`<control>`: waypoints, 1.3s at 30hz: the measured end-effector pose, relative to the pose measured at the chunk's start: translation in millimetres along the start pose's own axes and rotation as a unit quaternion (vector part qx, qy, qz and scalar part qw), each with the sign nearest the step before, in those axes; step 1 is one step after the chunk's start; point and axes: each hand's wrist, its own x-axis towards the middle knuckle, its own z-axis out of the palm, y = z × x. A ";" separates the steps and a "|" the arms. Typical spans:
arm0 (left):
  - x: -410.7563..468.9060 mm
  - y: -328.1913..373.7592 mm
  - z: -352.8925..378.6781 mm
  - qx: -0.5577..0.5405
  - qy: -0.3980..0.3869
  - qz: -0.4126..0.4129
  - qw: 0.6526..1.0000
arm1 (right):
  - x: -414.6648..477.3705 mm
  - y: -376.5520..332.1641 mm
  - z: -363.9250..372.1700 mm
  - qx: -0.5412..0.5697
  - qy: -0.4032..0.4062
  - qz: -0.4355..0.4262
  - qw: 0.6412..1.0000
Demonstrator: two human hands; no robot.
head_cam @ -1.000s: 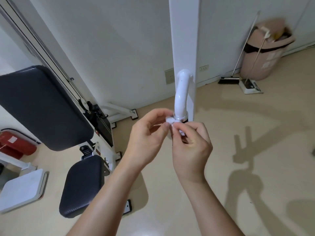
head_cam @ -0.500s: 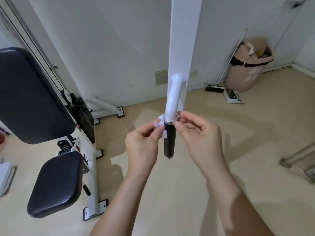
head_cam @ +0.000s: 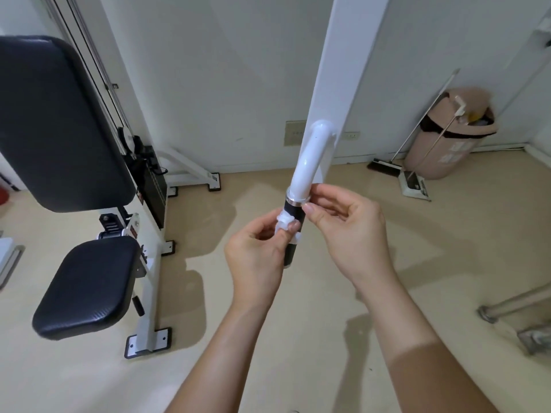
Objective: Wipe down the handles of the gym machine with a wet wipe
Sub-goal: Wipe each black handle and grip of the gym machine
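Observation:
A white curved tube comes off the machine's white arm [head_cam: 343, 73] and ends in a black handle grip [head_cam: 293, 211] with a chrome ring at its top. My left hand [head_cam: 256, 254] pinches a crumpled white wet wipe [head_cam: 284, 223] against the left side of the black grip, about halfway down. My right hand [head_cam: 348, 234] is on the right of the handle, thumb and forefinger touching it just under the chrome ring. The grip's lower end shows below my left fingers.
The machine's black backrest [head_cam: 56, 123] and seat pad [head_cam: 89, 287] stand at left on a white frame with floor plates. A pink bin [head_cam: 447, 135], a broom and a dustpan [head_cam: 413, 183] are at the back right wall. A metal bar [head_cam: 518, 299] lies low right.
My left hand has slid the wipe from the chrome ring down onto the black grip. My right hand now touches the handle by the ring. The view has shifted to the right.

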 end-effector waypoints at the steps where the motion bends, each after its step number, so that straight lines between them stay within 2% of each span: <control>1: -0.5 -1.8 -0.4 0.003 0.008 0.000 1.000 | 0.7 0.2 0.5 -0.002 -0.002 -0.003 1.000; 6: -1.3 1.6 0.0 0.077 0.011 0.035 0.996 | 1.6 2.3 2.8 0.004 0.001 -0.009 1.000; 10: 4.9 -2.0 -4.1 0.112 -0.029 -0.017 0.993 | 1.2 4.9 1.0 -0.005 0.012 -0.011 1.000; 12: 4.0 -3.0 -3.8 0.145 -0.041 -0.010 0.988 | 0.9 5.4 0.1 -0.004 0.013 -0.014 1.000; 16: 1.9 3.6 4.6 0.170 0.002 0.079 0.982 | 0.6 5.7 0.2 0.014 0.005 -0.015 1.000; 20: -0.2 -8.8 5.3 0.159 0.020 0.017 0.987 | 3.0 6.9 -1.6 0.009 -0.009 -0.016 1.000; 25: 2.3 1.0 11.7 0.208 0.055 0.093 0.972 | 3.6 7.0 -6.1 0.013 -0.046 -0.014 0.999; 30: 3.2 -7.0 17.8 0.186 0.047 -0.018 0.981 | 4.9 10.1 -12.6 -0.017 -0.067 -0.011 0.998; 34: 4.7 -4.7 17.5 0.256 0.064 0.018 0.964 | 5.3 12.1 -12.9 -0.018 -0.091 0.002 0.996; 39: 3.9 1.5 24.8 0.264 0.069 0.023 0.962 | 5.9 17.6 -15.8 -0.005 -0.099 0.034 0.994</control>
